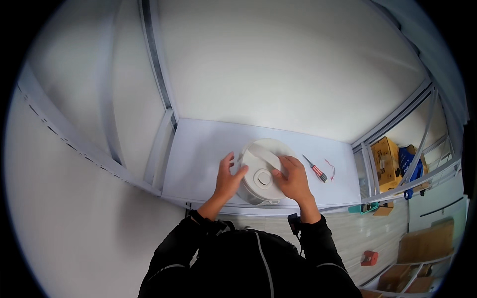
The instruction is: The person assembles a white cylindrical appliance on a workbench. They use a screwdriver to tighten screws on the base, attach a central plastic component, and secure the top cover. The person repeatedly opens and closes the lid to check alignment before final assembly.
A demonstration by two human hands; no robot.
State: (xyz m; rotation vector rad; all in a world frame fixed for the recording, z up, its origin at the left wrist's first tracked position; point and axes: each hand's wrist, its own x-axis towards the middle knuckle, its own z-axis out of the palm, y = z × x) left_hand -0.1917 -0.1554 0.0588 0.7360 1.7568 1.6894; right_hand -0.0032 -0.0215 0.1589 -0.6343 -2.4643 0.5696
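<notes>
A white round rice cooker [266,191] stands near the front of the white table, with a round vent on its lid and a carrying handle [264,155] across the top. My right hand [293,180] is closed at the handle's right end, thumb toward the vent and fingers over the far side. At the cooker's left side is my left hand [229,180], open, its fingers spread and its thumb by the lid's edge. Whether that thumb touches the lid I cannot tell. Right of the cooker lies a screwdriver [316,170] with a red and grey handle.
A thin red wire [331,170] lies beside the screwdriver on the white tabletop [198,149]. White frame posts and panels enclose the table at the back and sides. Beyond the right side are a yellow box [385,161], a blue bag [411,161], a teal bin [363,208] and cardboard.
</notes>
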